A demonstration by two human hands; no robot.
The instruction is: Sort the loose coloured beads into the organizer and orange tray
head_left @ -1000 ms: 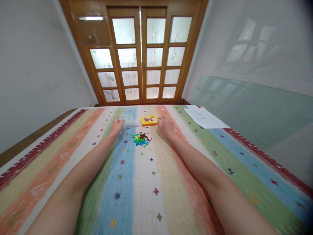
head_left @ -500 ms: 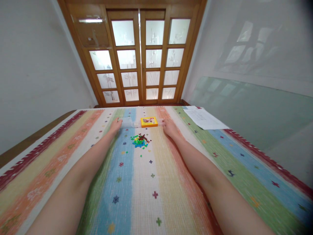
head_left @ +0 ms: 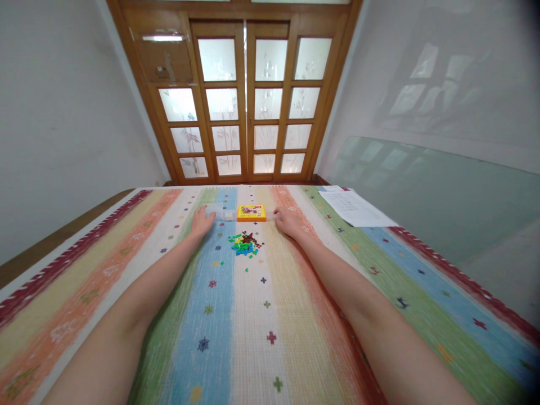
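My left hand is at the left end of a clear plastic container, its thumb and fingers around the edge. A small yellow box with a printed picture lies flat between my hands. From its right side a piece of clear plastic sticks out, and my right hand pinches the end of it with bent fingers. Just in front of the box is a loose pile of tiny building bricks in blue, green, yellow and dark brown. A few stray pieces lie apart from it.
A striped, patterned cloth covers the table. Printed white paper sheets lie at the far right edge. Beyond the table stand wooden doors with glass panes, and a pale glass panel leans along the right wall.
The yellow box and my right hand have shifted slightly left. My left thumb has moved inward over the clear container. The brick pile looks unchanged.
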